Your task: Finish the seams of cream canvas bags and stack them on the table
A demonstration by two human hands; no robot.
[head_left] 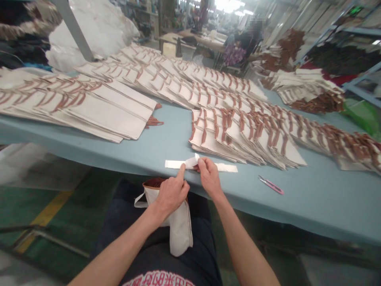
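A white strip (228, 167) lies along the front edge of the table, with a white flap (192, 161) raised from its middle. My right hand (210, 176) is closed, pinching the flap between thumb and fingers. My left hand (171, 194) stretches its index finger onto the strip beside the flap; its other fingers are loosely bent and partly hidden. Below that hand, a cream fabric bag (181, 232) with a brown inside and a side loop rests on my lap. Pink-handled thread snips (272, 185) lie on the table to the right.
Overlapping cream bags with brown trim (244, 133) cover much of the blue-green table (321, 198). Another stack of bags (110, 107) spreads on the left. Farther back are a large white plastic bundle (92, 31), a seated person (239, 47), and blue shelving at right.
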